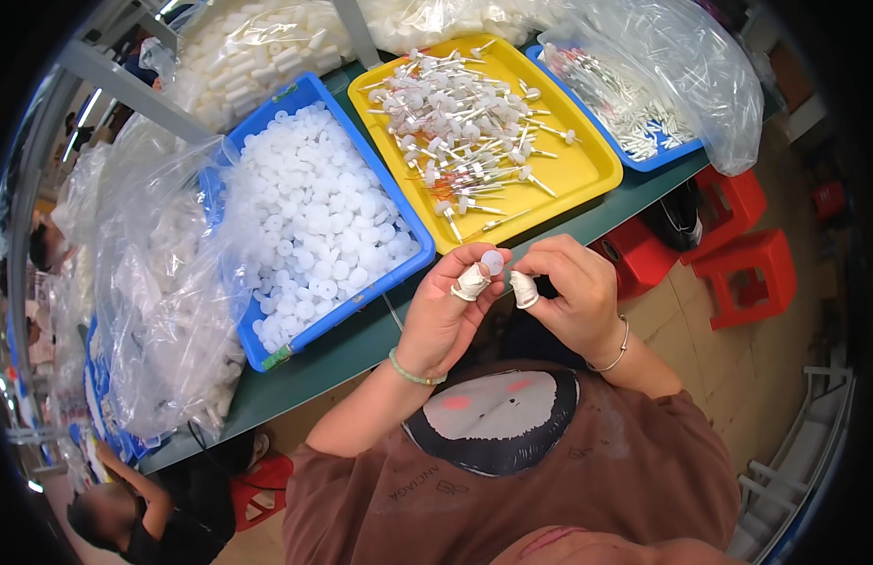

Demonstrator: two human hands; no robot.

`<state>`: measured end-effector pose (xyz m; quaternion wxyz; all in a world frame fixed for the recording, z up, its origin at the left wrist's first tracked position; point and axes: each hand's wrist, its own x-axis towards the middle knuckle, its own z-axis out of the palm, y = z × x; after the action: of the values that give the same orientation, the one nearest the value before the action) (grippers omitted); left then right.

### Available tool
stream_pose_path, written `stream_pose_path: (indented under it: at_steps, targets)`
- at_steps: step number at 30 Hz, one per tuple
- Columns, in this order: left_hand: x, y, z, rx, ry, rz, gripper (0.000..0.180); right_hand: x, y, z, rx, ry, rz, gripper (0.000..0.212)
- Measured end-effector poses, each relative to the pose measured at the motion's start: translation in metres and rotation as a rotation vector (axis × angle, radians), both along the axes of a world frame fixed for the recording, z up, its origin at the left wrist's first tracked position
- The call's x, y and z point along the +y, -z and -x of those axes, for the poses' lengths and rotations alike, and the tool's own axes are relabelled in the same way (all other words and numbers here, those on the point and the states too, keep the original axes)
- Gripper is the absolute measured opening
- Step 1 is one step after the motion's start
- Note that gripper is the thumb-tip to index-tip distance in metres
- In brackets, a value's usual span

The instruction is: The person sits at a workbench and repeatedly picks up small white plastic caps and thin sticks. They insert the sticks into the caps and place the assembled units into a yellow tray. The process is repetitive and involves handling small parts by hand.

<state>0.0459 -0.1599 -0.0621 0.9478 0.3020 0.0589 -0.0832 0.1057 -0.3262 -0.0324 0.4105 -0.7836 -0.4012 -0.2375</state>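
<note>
Between the thumb and fingers of my left hand (434, 325) is a small translucent white plastic disc (493, 263). A white finger cot (470, 283) covers the left thumb. Close by on the right, my right hand (584, 294) is closed in a pinch, its thumb also in a white finger cot (524, 291). Whatever its fingertips hold, if anything, is too small or hidden to make out. Both hands are raised at the table's near edge, in front of a yellow tray (587, 179) of thin metal pins fitted with white discs.
A blue tray (413, 259) heaped with loose white discs stands left of the yellow one. Another blue tray (676, 155) at right holds small white pieces. Clear plastic bags (163, 311) lie around. Red stools (752, 278) stand at right; another person (163, 518) sits at lower left.
</note>
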Motion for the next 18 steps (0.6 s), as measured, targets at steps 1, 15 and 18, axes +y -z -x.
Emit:
stream_pose_path:
  at_steps: [1, 15, 18]
  targets:
    - [-0.0006, -0.0004, -0.0001, 0.003, -0.008, -0.021, 0.025, -0.0010, -0.0006, 0.0007, 0.010, 0.003, 0.009, 0.020]
    - [-0.0036, 0.0028, 0.0002, -0.071, -0.025, -0.130, 0.029, -0.0075, -0.0054, -0.0007, 0.099, -0.058, 0.016, 0.020]
    - [-0.0040, 0.0015, 0.0002, -0.093, -0.006, -0.135, 0.029, -0.0064, -0.0099, 0.0026, 0.258, -0.117, -0.012, 0.019]
